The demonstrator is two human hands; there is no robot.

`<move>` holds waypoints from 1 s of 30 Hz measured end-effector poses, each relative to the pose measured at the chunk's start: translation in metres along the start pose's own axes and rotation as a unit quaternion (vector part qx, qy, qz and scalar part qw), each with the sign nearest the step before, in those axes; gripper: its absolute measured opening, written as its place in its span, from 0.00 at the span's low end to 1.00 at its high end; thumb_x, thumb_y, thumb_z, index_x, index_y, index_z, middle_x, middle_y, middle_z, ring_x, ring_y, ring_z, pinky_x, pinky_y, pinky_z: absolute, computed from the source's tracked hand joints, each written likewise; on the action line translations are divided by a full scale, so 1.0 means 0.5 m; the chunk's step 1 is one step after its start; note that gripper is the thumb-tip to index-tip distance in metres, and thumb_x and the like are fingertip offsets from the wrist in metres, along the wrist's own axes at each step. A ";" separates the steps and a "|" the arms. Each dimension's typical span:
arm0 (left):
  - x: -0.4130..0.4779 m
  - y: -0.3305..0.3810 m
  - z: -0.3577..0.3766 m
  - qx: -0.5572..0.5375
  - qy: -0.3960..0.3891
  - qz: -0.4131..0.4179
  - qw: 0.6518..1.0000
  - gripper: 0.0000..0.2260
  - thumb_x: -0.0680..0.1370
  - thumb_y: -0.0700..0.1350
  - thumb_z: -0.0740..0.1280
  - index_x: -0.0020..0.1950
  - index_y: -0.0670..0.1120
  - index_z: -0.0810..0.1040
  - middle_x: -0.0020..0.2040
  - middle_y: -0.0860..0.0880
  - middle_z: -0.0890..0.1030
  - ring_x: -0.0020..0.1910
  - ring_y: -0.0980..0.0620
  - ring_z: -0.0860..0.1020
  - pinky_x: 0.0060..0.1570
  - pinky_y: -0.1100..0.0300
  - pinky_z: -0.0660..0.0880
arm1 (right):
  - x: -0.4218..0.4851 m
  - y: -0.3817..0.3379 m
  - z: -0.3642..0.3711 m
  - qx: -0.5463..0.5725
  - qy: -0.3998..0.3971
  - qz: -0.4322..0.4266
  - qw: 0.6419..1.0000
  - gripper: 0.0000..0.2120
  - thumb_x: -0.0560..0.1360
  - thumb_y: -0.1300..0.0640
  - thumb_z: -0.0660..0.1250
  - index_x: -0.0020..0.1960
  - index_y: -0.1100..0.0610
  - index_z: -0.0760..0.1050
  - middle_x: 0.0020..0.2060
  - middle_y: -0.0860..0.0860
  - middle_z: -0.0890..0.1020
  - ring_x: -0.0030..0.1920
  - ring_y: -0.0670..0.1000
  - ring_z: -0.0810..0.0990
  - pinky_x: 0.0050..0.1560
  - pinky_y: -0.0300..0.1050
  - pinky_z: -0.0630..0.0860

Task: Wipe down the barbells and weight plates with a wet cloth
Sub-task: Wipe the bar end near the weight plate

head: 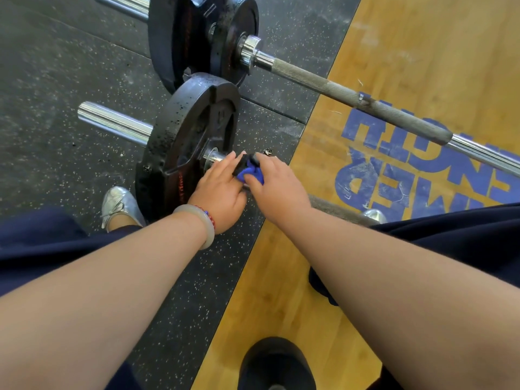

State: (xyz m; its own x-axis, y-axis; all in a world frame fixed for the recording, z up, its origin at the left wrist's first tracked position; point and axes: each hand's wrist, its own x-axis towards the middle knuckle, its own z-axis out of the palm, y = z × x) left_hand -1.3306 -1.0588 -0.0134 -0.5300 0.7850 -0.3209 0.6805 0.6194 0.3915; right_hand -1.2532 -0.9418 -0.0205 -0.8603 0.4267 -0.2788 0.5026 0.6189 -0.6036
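A near barbell lies across the floor with a black weight plate (185,142) on its chrome sleeve (112,122). Both my hands meet on the bar just right of that plate. My left hand (219,190) and my right hand (273,184) grip a blue cloth (250,171) bunched round the bar between them. The bar's shaft under my hands is hidden; a knurled stretch (337,211) shows beyond my right wrist. A second barbell (351,94) with larger black plates (202,35) lies farther back.
Speckled black rubber flooring (56,80) covers the left; a wooden platform (422,38) with blue lettering (408,164) lies right. My silver shoe (118,206) stands beside the near plate. A dark round object (277,364) sits at the bottom edge.
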 end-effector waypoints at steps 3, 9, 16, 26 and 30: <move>0.010 -0.013 0.002 0.020 -0.008 0.015 1.000 0.25 0.81 0.44 0.52 0.78 0.49 0.51 0.79 0.53 0.48 0.76 0.56 0.43 0.71 0.60 0.39 | 0.049 -0.008 -0.021 -0.031 -0.019 0.111 0.993 0.16 0.83 0.53 0.52 0.65 0.58 0.69 0.58 0.56 0.75 0.56 0.57 0.74 0.50 0.48 0.71; 0.018 -0.023 -0.006 0.034 -0.034 0.023 0.999 0.25 0.82 0.45 0.52 0.79 0.48 0.49 0.79 0.54 0.45 0.76 0.56 0.41 0.73 0.58 0.40 | 0.048 -0.018 -0.005 0.038 0.035 0.134 0.990 0.18 0.82 0.57 0.51 0.70 0.50 0.65 0.56 0.55 0.77 0.51 0.56 0.75 0.46 0.47 0.73; 0.007 -0.029 0.005 0.044 -0.028 0.030 0.998 0.26 0.82 0.45 0.52 0.79 0.48 0.47 0.79 0.53 0.45 0.76 0.55 0.41 0.75 0.55 0.42 | 0.070 0.007 -0.027 0.019 -0.013 0.238 0.971 0.12 0.82 0.58 0.52 0.60 0.60 0.70 0.53 0.54 0.76 0.46 0.51 0.74 0.37 0.42 0.65; 0.007 -0.024 0.015 0.029 0.013 0.033 0.999 0.25 0.81 0.42 0.56 0.78 0.45 0.55 0.79 0.52 0.48 0.77 0.53 0.45 0.73 0.56 0.41 | 0.018 0.018 -0.010 0.019 0.039 0.064 0.997 0.11 0.82 0.55 0.53 0.58 0.56 0.71 0.48 0.54 0.77 0.47 0.56 0.75 0.42 0.48 0.71; 0.011 -0.021 0.017 0.043 0.007 0.026 0.999 0.26 0.82 0.45 0.53 0.79 0.47 0.49 0.79 0.52 0.48 0.77 0.53 0.44 0.74 0.55 0.41 | 0.063 -0.004 -0.040 0.056 -0.037 0.238 0.969 0.13 0.82 0.60 0.51 0.64 0.60 0.68 0.57 0.56 0.73 0.59 0.57 0.72 0.45 0.46 0.67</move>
State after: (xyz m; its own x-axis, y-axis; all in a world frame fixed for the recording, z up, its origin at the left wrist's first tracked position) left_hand -1.3365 -1.0611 -0.0268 -0.4997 0.8160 -0.2908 0.7470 0.5758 0.3322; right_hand -1.2798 -0.9164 -0.0131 -0.5387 0.5951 -0.5964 0.8354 0.2855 -0.4696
